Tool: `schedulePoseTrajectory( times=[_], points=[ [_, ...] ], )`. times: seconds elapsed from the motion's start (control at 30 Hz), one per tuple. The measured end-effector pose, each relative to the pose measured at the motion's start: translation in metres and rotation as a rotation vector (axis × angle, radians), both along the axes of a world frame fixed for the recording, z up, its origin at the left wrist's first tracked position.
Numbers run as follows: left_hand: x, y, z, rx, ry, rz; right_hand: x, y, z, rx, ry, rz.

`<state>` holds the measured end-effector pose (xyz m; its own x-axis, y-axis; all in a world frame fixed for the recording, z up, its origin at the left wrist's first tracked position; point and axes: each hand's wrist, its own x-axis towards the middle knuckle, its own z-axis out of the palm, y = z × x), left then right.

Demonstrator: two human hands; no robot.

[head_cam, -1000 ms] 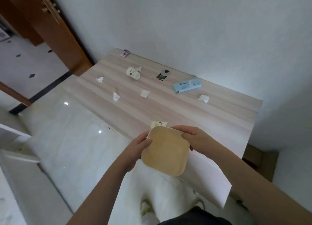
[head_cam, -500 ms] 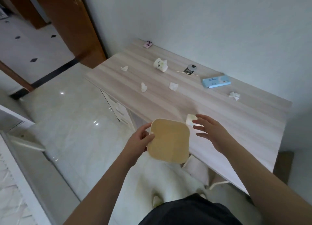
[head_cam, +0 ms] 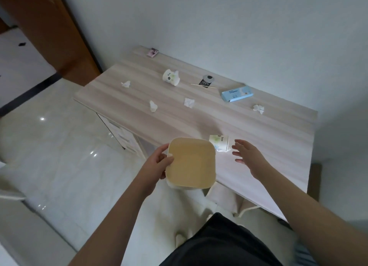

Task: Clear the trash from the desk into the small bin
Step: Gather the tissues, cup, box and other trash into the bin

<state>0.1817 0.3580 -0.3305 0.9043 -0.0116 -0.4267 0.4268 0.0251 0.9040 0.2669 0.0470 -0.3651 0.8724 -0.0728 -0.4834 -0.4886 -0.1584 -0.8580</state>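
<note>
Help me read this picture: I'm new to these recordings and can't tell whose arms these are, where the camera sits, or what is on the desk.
There is no machine here. A person wears a camera on the head, looking down at their own two bare arms. The left hand has its grip on a small tan square bin, held at the near edge of the wooden desk. The right hand is open and empty, beside a paper cup lying on its side by the bin. Farther back lie another tipped cup, four crumpled tissues, a blue box, a thin stick across a dark packet, and a small pink packet by the wall. All of that trash is still on the desk.
</note>
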Motion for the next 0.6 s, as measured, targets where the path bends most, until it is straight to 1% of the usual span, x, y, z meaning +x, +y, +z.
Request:
schedulePoseTrajectory(
  times=[0.13, 0.2, 0.23, 0.3, 0.37, 0.43, 0.6],
  points=[
    [0.019, -0.004, -0.001, 0.028, 0.013, -0.011, 0.013, -0.001, -0.014, -0.062, -0.015, 0.011],
    [0.030, -0.006, -0.002, 0.039, 0.028, 0.000, 0.022, 0.000, -0.024, -0.166, -0.044, 0.048],
    [0.036, -0.007, -0.003, 0.047, 0.036, 0.001, 0.027, 0.000, -0.030, -0.258, -0.070, 0.085],
    [0.048, -0.010, -0.003, 0.067, 0.054, 0.002, 0.040, -0.002, -0.041, -0.481, -0.103, 0.209],
    [0.058, -0.014, -0.003, 0.075, 0.071, 0.024, 0.051, -0.003, -0.050, -0.637, -0.115, 0.338],
    [0.069, -0.017, -0.004, 0.085, 0.081, 0.038, 0.063, -0.003, -0.058, -0.717, -0.129, 0.452],
    [0.095, -0.023, -0.010, 0.137, 0.120, 0.040, 0.090, -0.004, -0.078, -0.802, -0.168, 0.681]
  ],
)
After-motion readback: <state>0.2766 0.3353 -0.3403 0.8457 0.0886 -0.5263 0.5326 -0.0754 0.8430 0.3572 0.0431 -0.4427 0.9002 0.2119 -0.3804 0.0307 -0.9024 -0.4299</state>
